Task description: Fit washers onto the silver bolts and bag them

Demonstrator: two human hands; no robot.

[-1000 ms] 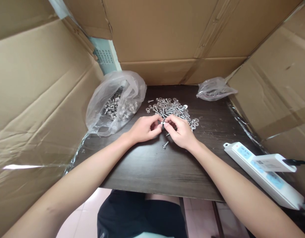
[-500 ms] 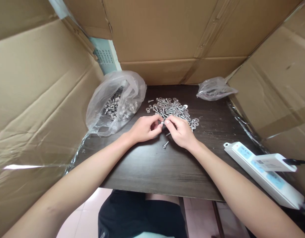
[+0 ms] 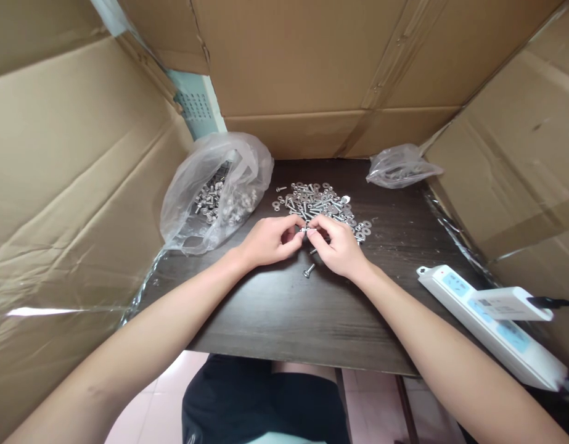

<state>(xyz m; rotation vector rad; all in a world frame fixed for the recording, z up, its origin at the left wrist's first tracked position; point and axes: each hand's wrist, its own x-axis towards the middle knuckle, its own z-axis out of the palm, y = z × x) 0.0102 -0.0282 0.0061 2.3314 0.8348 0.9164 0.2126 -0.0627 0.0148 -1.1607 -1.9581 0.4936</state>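
My left hand [image 3: 275, 240] and my right hand [image 3: 336, 245] meet over the near edge of a pile of metal hardware [image 3: 319, 200]. Between their fingertips is a small silvery bolt [image 3: 304, 229], lying roughly sideways. The left thumb and forefinger pinch one end of it, and the right thumb and forefinger close on the other. Fingers hide most of the bolt, so any nut or washer on it is hard to make out. Just below the hands a single bolt [image 3: 308, 271] lies on the dark table. Part of another bolt [image 3: 313, 251] shows beside my right hand.
A clear plastic bag [image 3: 182, 209] holding many bolts stands to the left. A smaller clear bag [image 3: 399, 166] lies at the back right. The white power strip [image 3: 487, 330] with a plugged-in adapter [image 3: 513, 303] is at the right. Cardboard walls [image 3: 312, 61] surround the table [image 3: 266, 314].
Both hands stay almost in place. The right fingertips have shifted slightly, and a bit more of the bolt shows between the hands.
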